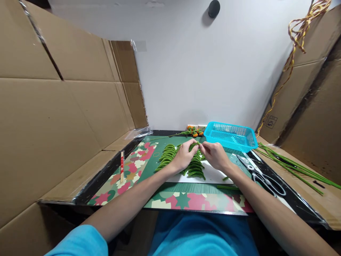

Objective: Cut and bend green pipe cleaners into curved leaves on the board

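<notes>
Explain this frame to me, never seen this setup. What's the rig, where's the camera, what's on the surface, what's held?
No machine here: just a person's bare left hand and right hand. The single picture comes from a camera on their head, looking forward and down. On a patterned mat lies a white sheet, with rows of curved green pieces around the hands. Scissors lie on the right, red-wrapped sticks on the left; a blue basket and orange flowers are at the back. Both hands' fingertips meet at a small green piece; its exact shape is mostly hidden.
</notes>
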Motion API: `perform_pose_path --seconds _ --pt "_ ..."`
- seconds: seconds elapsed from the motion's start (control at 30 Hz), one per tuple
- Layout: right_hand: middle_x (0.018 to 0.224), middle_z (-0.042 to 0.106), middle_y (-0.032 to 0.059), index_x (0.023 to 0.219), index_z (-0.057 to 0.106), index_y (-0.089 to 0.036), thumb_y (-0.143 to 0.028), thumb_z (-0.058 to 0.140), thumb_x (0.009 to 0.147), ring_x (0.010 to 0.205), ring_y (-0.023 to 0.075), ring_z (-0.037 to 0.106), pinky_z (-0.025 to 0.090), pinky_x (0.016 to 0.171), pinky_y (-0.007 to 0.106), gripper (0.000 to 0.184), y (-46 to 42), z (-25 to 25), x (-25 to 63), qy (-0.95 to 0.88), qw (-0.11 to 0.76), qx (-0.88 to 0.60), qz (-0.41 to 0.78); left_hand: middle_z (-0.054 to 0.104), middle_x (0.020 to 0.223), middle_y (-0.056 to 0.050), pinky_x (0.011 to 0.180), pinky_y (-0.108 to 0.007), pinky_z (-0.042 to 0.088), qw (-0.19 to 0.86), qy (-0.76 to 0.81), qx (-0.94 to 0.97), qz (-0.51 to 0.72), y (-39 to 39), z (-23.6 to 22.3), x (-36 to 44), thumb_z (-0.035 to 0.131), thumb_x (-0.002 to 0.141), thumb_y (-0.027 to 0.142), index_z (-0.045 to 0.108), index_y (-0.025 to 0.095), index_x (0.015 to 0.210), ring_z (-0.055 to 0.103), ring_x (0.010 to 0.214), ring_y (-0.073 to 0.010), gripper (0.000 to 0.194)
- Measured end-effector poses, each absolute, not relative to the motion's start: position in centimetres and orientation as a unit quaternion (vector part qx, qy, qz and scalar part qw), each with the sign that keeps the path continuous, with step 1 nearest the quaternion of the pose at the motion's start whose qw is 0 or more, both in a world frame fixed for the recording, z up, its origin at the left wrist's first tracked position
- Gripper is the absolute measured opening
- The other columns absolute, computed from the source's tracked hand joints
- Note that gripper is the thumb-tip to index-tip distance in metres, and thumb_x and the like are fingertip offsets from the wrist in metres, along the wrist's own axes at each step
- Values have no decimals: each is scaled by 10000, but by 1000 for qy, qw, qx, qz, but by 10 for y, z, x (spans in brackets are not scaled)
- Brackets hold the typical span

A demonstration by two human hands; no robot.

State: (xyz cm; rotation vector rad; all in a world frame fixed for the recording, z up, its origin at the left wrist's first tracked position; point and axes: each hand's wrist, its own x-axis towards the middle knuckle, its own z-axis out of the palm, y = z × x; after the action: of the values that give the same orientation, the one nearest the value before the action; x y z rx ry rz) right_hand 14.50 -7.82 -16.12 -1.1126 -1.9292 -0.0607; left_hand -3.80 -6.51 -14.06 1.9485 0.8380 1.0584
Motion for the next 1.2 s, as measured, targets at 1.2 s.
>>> perform_pose_path --seconds 1.2 --pt "904 762 71 1138 739 -185 -541 602 1012 551 133 565 450 568 269 401 -80 -162 145 -721 543 -395 171 378 537 82 425 -227 254 478 308 708 420 -54 -130 -45 654 875 499 595 196 784 343 420 -82 322"
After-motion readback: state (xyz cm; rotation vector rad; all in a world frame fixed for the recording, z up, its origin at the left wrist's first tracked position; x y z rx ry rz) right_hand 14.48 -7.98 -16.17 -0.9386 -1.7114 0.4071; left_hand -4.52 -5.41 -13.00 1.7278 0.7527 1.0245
